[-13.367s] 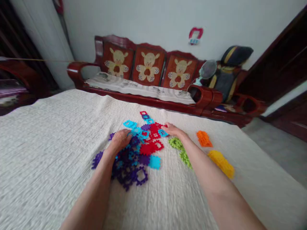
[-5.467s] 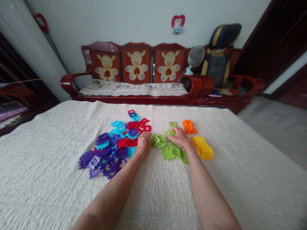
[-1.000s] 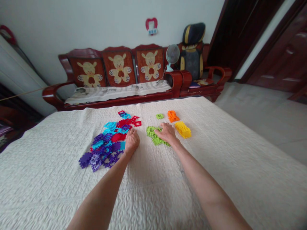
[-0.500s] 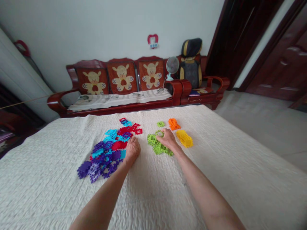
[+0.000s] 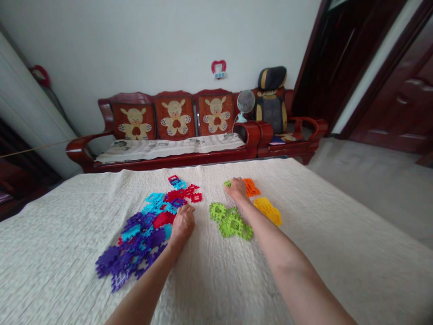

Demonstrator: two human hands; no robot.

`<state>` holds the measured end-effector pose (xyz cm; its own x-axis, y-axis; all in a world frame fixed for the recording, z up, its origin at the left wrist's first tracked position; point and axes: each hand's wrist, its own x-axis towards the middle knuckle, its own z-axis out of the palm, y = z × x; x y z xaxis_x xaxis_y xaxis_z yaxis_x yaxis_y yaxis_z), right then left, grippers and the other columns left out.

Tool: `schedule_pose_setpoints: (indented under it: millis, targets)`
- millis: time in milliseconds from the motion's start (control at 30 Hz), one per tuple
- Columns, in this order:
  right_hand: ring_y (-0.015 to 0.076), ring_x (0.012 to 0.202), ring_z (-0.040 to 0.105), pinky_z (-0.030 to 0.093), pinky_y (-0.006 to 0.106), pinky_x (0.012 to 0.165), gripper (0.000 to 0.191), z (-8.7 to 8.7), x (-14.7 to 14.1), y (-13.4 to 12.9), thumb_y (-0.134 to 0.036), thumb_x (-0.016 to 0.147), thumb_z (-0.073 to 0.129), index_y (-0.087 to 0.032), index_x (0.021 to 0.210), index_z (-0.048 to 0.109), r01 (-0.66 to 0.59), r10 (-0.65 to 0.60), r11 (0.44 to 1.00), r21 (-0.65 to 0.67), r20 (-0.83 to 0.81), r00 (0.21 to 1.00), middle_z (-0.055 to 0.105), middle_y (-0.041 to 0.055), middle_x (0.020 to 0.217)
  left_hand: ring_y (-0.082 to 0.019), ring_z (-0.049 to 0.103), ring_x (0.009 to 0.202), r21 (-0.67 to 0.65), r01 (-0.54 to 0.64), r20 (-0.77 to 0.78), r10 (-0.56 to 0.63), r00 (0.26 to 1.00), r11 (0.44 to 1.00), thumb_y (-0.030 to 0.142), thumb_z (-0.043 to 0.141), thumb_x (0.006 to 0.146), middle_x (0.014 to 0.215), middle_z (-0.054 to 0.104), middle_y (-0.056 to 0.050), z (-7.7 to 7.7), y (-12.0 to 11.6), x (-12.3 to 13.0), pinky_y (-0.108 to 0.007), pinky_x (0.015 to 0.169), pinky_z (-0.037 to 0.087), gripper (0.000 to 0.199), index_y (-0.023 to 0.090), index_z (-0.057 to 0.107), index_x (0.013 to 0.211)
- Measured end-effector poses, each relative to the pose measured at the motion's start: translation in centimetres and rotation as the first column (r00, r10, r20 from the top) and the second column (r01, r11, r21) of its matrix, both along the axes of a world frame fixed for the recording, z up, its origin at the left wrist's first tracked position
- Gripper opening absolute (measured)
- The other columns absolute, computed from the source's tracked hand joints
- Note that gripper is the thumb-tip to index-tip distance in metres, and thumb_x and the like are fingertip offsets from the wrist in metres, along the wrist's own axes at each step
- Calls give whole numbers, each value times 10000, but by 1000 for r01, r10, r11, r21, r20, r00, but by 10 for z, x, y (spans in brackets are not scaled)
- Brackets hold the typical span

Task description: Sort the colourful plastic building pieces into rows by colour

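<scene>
My right hand (image 5: 237,188) is at the far side of the bed-like surface, its fingers closed on a small green plastic building piece (image 5: 227,183), which it partly hides. Closer to me lies a cluster of lime-green interlocking pieces (image 5: 232,222), touched by neither hand. My left hand (image 5: 183,222) rests on the cover at the right edge of a mixed pile, its fingers loosely bent and nothing visible in them. That pile holds purple pieces (image 5: 110,258), light-blue pieces (image 5: 154,199) and red pieces (image 5: 163,220).
An orange stack (image 5: 252,187) sits just right of my right hand, with a yellow stack (image 5: 268,210) nearer me. A cream quilted cover (image 5: 324,253) spreads beneath everything. Behind stand a wooden sofa (image 5: 189,157), a small fan (image 5: 246,103) and an armchair (image 5: 309,131).
My right hand has moved from the green cluster to the separate green piece farther away. The ring-shaped green piece now lies on the cluster. My left hand stays beside the pile; the view has tilted up.
</scene>
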<state>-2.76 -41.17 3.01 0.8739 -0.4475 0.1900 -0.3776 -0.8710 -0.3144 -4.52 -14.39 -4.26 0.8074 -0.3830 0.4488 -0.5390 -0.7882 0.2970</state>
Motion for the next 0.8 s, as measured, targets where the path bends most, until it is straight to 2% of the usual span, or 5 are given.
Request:
schedule_pose_setpoints:
  millis: [133,267,400,533,800]
  targets:
    - [262,1085,602,452,313,912,419,0,-3,2,-408,833,607,-101,1112,669,17,-17,1000,-1,-5,1000,632,186,1138,-203,568,998,3,-3,-23,3,1000,1000,101,428,897,1065,667,-77,2,1,-1,-314,914,462,298,175,692,1014]
    - [279,1119,576,434,345,961,437,-1,-19,4,-406,850,590,-85,1141,653,1,-3,1000,18,94,996,618,201,1168,-214,561,994,16,-17,-31,17,999,1000,113,434,895,1075,663,-79,2,1,0,-318,903,464,297,187,694,1018]
    - [217,1122,578,414,308,998,328,-4,-47,11,-303,857,574,-137,1129,653,-195,183,975,107,113,977,651,122,1151,-216,556,1004,19,-13,-47,14,999,1000,105,432,884,1059,665,-82,6,-1,-3,-325,927,454,297,181,689,1012]
    - [179,1112,588,418,277,987,315,-7,-77,27,-276,805,628,-183,1105,649,-419,405,889,183,111,908,650,67,1163,-201,559,974,27,-23,-57,24,998,999,130,415,904,1019,661,-71,12,0,-7,-306,911,450,291,191,685,995]
    - [202,1162,567,406,312,1013,432,-20,-94,43,-229,754,649,-170,1180,610,-490,483,861,139,84,872,611,104,1245,-198,570,965,40,-14,-60,16,998,999,114,427,885,980,660,-84,11,-1,-6,-330,924,459,275,173,684,962]
